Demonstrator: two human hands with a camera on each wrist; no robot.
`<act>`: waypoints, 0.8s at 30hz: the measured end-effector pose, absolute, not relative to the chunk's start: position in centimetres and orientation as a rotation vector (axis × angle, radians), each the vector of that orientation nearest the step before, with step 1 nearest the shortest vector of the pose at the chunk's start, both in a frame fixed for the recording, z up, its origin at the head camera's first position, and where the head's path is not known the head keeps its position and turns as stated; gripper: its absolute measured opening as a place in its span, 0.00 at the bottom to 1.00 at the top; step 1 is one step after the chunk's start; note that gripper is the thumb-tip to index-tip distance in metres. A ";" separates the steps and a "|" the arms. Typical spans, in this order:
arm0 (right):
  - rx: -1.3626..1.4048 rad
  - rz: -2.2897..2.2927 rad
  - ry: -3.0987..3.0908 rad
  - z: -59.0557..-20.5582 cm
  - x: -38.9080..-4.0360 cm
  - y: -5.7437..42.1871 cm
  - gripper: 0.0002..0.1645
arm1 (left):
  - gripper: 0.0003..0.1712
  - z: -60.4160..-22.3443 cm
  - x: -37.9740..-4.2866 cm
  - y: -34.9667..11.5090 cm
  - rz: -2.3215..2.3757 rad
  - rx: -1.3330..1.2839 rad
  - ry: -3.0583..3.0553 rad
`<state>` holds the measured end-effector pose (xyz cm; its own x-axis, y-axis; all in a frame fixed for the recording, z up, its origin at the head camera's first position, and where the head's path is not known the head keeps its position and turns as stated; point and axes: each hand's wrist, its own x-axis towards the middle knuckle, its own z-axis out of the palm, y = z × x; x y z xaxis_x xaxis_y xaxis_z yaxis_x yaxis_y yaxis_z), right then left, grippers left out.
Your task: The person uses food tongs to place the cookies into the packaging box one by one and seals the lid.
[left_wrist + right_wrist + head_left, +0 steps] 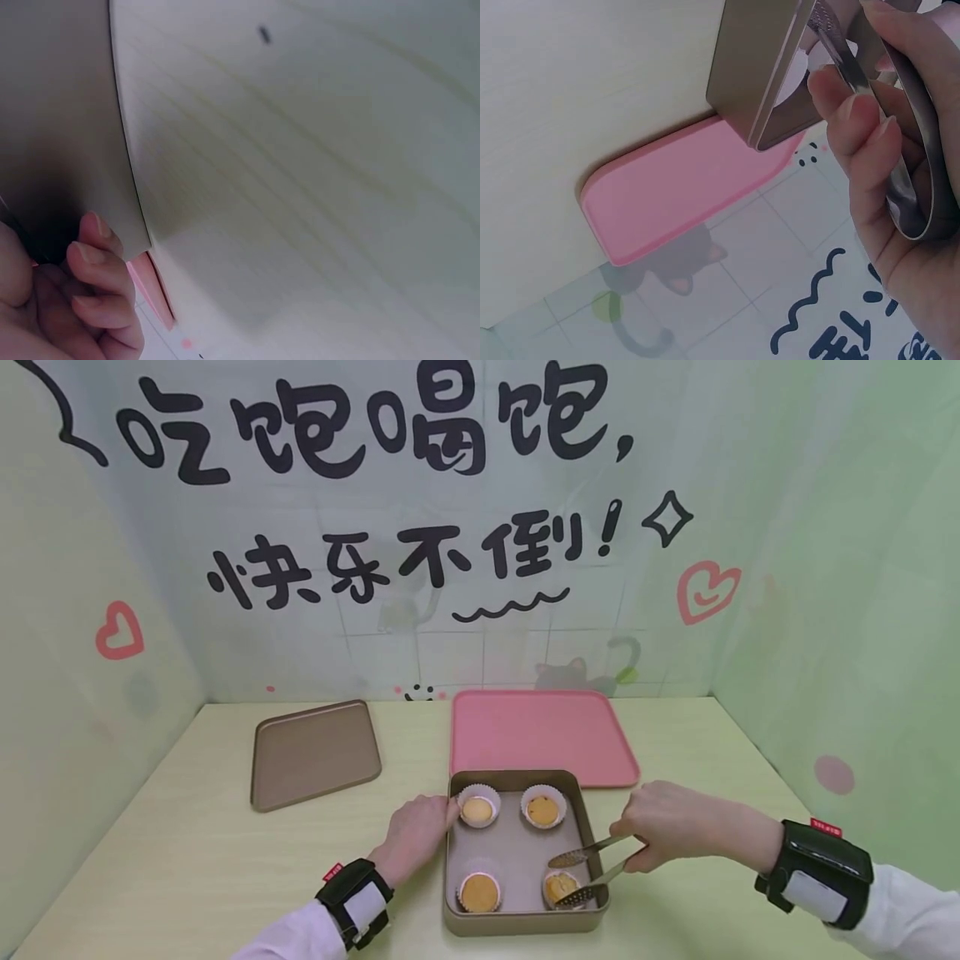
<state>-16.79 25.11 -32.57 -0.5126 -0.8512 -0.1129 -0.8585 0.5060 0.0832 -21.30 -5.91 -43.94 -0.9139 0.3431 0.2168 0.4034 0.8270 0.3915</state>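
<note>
A deep bronze-coloured baking pan (pixel 517 860) stands in front of me with several small muffins in white paper cups, one near each corner. My left hand (pixel 420 831) holds the pan's left wall near the far corner, fingers curled in the left wrist view. In my right hand (pixel 663 827) are metal tongs (pixel 911 180), gripped near their bent end. Their perforated tips are spread apart over the pan's near right corner. One tip overlaps the muffin (pixel 560 885) there; the other sits above it. The far left muffin (pixel 477 811) is close to my left fingertips.
A pink tray (pixel 540 735) lies directly behind the pan. To the back left is a shallow brown baking tray (pixel 315 756), turned at an angle. A printed curtain wall (pixel 480 660) borders the table (pixel 187 860) at the back and sides.
</note>
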 end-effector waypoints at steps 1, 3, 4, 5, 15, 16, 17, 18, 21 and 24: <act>-1.519 0.183 2.679 -32.5 -16.8 25.2 0.12 | 0.23 -43.9 -21.3 -5.9 -0.658 -0.590 -2.874; -1.524 0.129 2.686 -32.1 -16.7 25.5 0.13 | 0.24 -43.9 -21.2 -5.9 -0.655 -0.587 -2.882; -1.534 0.098 2.691 -31.9 -16.8 25.6 0.13 | 0.24 -44.0 -21.2 -5.9 -0.652 -0.585 -2.884; -1.549 0.057 2.697 -31.6 -16.8 25.8 0.13 | 0.24 -44.0 -21.2 -5.9 -0.646 -0.583 -2.885; -1.223 -0.133 3.073 -29.6 -20.2 29.6 0.11 | 0.23 -43.8 -21.3 -6.0 -0.681 -0.581 -2.865; -1.130 -0.138 3.114 -29.8 -20.8 30.3 0.11 | 0.23 -43.8 -21.4 -6.0 -0.682 -0.581 -2.864; -1.041 -0.134 3.150 -30.0 -21.3 30.9 0.14 | 0.23 -43.9 -21.4 -6.0 -0.677 -0.583 -2.865; -0.947 -0.140 3.167 -30.3 -21.8 31.6 0.16 | 0.23 -43.9 -21.4 -6.0 -0.676 -0.586 -2.865; -0.670 -0.180 3.171 -31.4 -23.1 33.7 0.17 | 0.23 -44.1 -21.4 -5.9 -0.668 -0.596 -2.859; -0.477 -0.213 3.166 -32.7 -24.4 35.3 0.20 | 0.23 -44.3 -21.4 -5.9 -0.668 -0.602 -2.850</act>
